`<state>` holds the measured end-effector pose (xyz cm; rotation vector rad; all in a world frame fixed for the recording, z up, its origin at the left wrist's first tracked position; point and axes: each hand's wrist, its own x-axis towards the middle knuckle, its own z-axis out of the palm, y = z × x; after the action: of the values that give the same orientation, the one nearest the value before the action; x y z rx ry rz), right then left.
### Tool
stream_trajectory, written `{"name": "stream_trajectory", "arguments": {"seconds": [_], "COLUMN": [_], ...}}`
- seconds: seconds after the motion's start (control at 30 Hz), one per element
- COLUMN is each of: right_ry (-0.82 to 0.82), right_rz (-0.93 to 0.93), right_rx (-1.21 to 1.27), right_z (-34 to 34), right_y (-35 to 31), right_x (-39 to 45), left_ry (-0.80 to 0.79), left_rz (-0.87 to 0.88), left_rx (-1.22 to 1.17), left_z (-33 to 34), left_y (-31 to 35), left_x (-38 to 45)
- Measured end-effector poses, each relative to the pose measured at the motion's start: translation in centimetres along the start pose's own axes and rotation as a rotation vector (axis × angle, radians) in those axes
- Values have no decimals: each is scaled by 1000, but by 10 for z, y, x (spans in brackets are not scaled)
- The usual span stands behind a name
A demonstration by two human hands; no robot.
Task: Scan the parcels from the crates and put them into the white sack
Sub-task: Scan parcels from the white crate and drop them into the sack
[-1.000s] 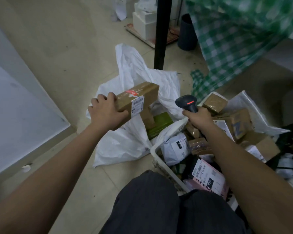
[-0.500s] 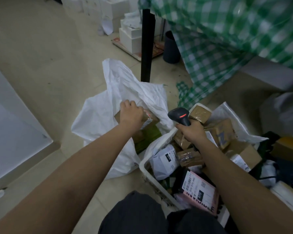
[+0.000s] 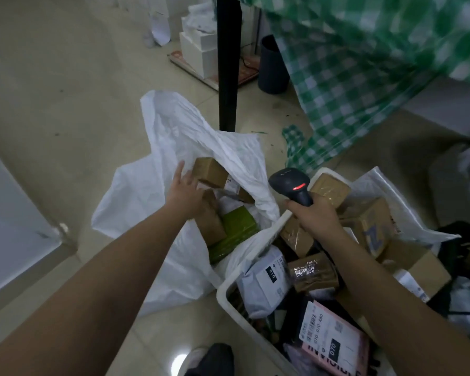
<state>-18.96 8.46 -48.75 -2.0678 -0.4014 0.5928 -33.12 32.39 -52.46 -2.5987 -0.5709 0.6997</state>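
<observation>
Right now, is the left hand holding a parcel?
No, the left hand is spread open and empty over the mouth of the white sack, with the brown box lying free inside.

Sack at frame centre, boxes in its mouth; crate lower right, just beside it, parcels piled inside; pole behind the sack, top centre; cloth upper right.

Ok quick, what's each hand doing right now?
Left hand: open, fingers spread over the white sack, holding nothing.
Right hand: closed around the barcode scanner.
</observation>
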Motion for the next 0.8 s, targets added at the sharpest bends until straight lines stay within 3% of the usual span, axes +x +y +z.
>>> {"name": "stream_trajectory", "arguments": {"seconds": [0.13, 0.4, 0.57, 0.7, 0.8], "right_ry": [-40, -101, -102, -103, -103], "right_rz": [39, 44, 23, 21, 21], "right_rx": [14, -36, -32, -43, -34], "right_z": [10, 17, 16, 13, 13], "right_y": [14, 16, 14, 9, 3], "right_x": [-13, -48, -61, -65, -66], "left_ry": [-74, -90, 118, 563, 681], "left_rz": [187, 168, 108, 44, -152], "left_rx": [212, 360, -26, -318, -792], "left_z": [28, 39, 57, 67, 92], "left_y": [-22, -43, -50, -71, -87], "left_x": [-25, -87, -109, -137, -165]}}
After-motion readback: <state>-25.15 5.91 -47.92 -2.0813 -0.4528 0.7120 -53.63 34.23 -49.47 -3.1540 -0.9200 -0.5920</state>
